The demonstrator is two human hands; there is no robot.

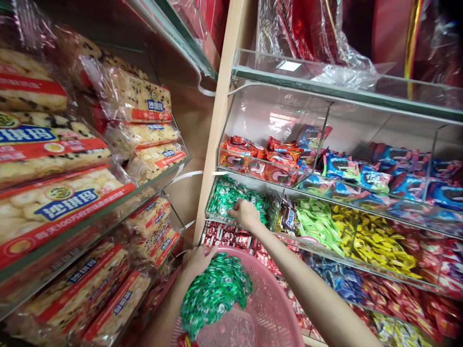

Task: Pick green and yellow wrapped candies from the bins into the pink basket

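Observation:
My left hand [197, 262] is closed over the far left rim of a pink plastic basket [289, 308], its fingers lying along the edge. Inside the basket is a heap of green-wrapped candies [217, 289]. A small red packet [186, 340] shows near the bottom of the heap. My right hand [244, 213] reaches over the front of a clear shelf bin, at the green-wrapped candies [231, 193] there. Its fingers are curled together, and what lies between them, if anything, is hidden.
Red-wrapped sweets [231, 236] fill the bin below. To the right, bins hold Snickers packs [288, 217], light green packets [318, 221] and yellow ones [372, 238]. Packaged snack bars [68, 202] crowd glass shelves at left. A wooden upright [213, 135] divides the shelving.

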